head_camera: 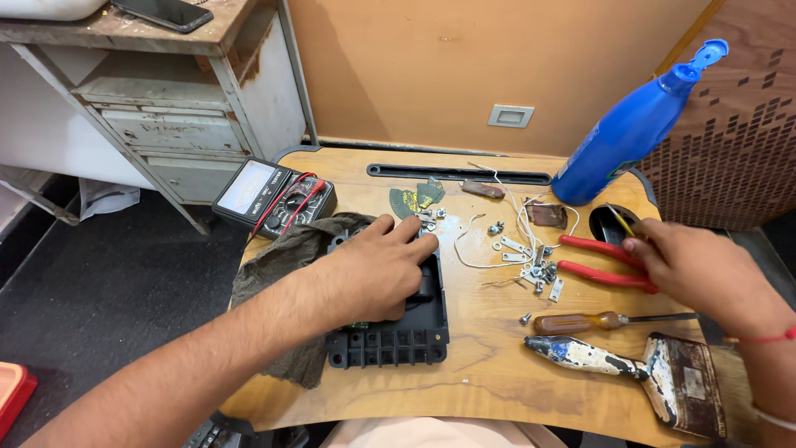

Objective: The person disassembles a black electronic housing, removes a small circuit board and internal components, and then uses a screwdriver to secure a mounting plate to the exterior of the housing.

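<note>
My left hand (377, 270) rests palm down on a black plastic housing (398, 340) at the middle of a small wooden table (489, 377), fingers reaching toward its far edge. My right hand (705, 270) is over the right side of the table, its fingers pinching a thin yellow-handled tool (620, 220) that pokes toward a round hole in the tabletop. Red-handled pliers (601, 261) lie just under that hand. Small screws, brackets and white wires (531, 261) are scattered between the two hands.
A multimeter (265, 195) with red and black leads sits at the table's back left, a grey cloth (286, 261) beneath the housing. A blue bottle (634, 124) stands at the back right. A brown-handled screwdriver (597, 321) and paint-spattered scraper (622, 365) lie front right. A metal desk (182, 124) stands left.
</note>
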